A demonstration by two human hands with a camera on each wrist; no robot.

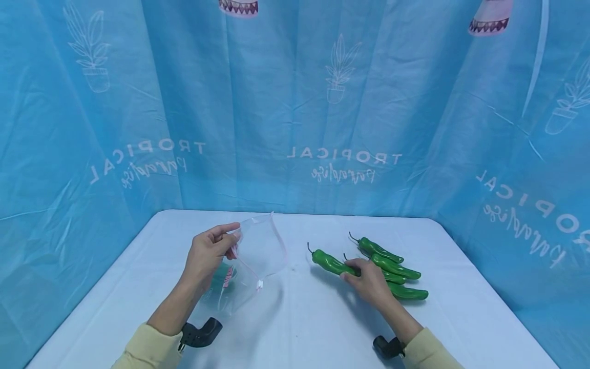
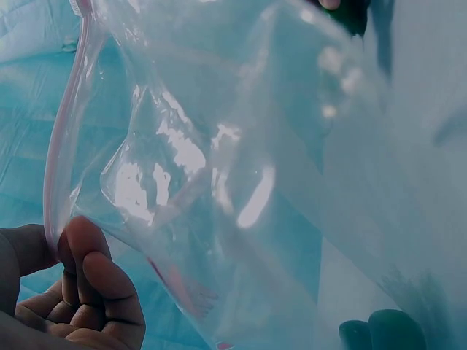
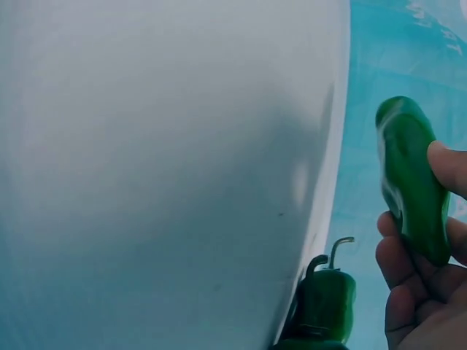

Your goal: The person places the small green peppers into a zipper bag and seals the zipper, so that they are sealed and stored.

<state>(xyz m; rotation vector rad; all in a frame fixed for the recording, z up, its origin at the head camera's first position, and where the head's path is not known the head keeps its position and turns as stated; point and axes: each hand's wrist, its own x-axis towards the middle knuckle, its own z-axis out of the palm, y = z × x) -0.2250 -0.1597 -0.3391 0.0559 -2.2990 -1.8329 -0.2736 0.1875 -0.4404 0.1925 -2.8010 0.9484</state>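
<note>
My left hand (image 1: 209, 251) pinches the edge of a clear zip bag (image 1: 262, 246) between thumb and fingers. A white slider (image 1: 260, 284) sits on the bag's pink-edged zip, and the mouth looks parted. Something green with a pink print (image 1: 224, 279) shows at the bag's lower left, partly behind my wrist; whether it lies inside I cannot tell. In my right hand (image 1: 369, 281) is a green chili pepper (image 1: 329, 262), gripped by thumb and fingers above the table. The right wrist view shows this pepper (image 3: 412, 179) clearly, its far end pointing away from the palm.
Several more green peppers (image 1: 396, 266) lie side by side on the white table (image 1: 313, 328), beneath and right of my right hand. Blue printed curtains (image 1: 345, 123) stand behind the table and at both sides. A black wrist camera (image 1: 201, 333) hangs by my left sleeve.
</note>
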